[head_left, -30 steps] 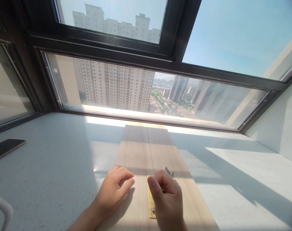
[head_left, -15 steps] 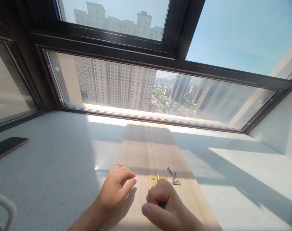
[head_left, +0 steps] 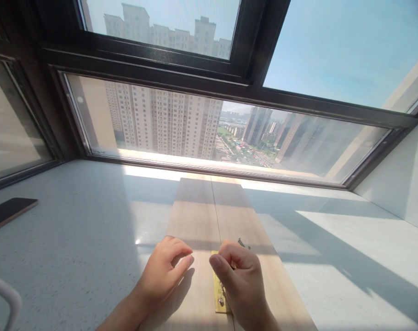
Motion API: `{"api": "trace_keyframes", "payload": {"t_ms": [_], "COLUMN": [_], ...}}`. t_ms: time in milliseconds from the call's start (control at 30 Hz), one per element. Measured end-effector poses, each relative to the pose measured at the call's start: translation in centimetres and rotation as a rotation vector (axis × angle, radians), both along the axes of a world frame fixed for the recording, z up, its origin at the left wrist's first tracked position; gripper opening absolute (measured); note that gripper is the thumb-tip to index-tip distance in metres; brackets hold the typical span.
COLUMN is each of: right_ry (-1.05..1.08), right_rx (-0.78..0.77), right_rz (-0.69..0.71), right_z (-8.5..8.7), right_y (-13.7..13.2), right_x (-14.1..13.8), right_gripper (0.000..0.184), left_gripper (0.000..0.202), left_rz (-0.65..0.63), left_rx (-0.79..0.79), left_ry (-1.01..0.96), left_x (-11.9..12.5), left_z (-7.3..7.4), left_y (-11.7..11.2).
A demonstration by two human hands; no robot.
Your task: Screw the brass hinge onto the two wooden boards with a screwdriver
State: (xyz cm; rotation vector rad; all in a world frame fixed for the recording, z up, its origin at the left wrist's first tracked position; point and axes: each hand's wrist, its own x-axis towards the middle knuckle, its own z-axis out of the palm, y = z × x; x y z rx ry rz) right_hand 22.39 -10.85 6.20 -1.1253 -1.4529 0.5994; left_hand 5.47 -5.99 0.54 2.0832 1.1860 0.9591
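A brass-coloured hinge (head_left: 220, 303) lies along the seam between two pale wooden boards (head_left: 198, 207). Its right part is covered by my right hand (head_left: 243, 276), which is closed over it with the thumb on top. A small dark bit shows between those fingers; what it belongs to is hidden. Near the hinge's lower end a screw head (head_left: 221, 301) shows in the plate. My left hand (head_left: 165, 269) rests at the left of the boards, fingers curved, thumb apart, nothing in it. Beyond my right hand, loose screws (head_left: 242, 243) are partly visible.
The boards lie on a white speckled sill (head_left: 91, 230) beneath a dark-framed window (head_left: 229, 170). At the left is a phone (head_left: 10, 214), with a white curved tube (head_left: 8, 294) below it. Bands of sunlight and shadow cross the surface.
My right hand has turned and shifted right and forward, thumb now on top. More of the hinge's lower end shows, while some loose screws are now hidden. My left hand has stayed put.
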Motion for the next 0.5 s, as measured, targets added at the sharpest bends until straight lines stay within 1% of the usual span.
{"api": "trace_keyframes", "payload": {"t_ms": [100,200,300,367,433,500], "right_ry": [-0.06,-0.029,0.052,0.05,0.024,0.009], "right_rx": [0.093,0.136,0.112,0.068,0.013,-0.021], "right_rz": [-0.043,0.036,0.186,0.279,0.304,0.258], "right_z": [-0.5,-0.9,-0.8,-0.7,-0.5,-0.5], "right_y": [0.1,0.5,1.1,1.2,1.2,1.1], "right_x": [0.4,0.7,0.9,0.9,1.0,1.1], "right_gripper": [0.044,0.049,0.054,0.051,0.043,0.032], "left_gripper": [0.015,0.014,0.014,0.014,0.014,0.014], "left_rz": [0.001,0.006,0.005,0.003,0.004,0.001], "left_rx": [-0.005,-0.002,0.011,0.016,0.015,0.014], "left_ry": [-0.006,-0.004,0.0,0.004,0.007,0.006], "left_x": [0.0,-0.1,0.0,0.0,0.0,0.0], "left_z": [0.0,0.0,-0.1,-0.1,-0.2,-0.2], "left_y": [0.0,0.0,0.0,0.1,0.1,0.1]}}
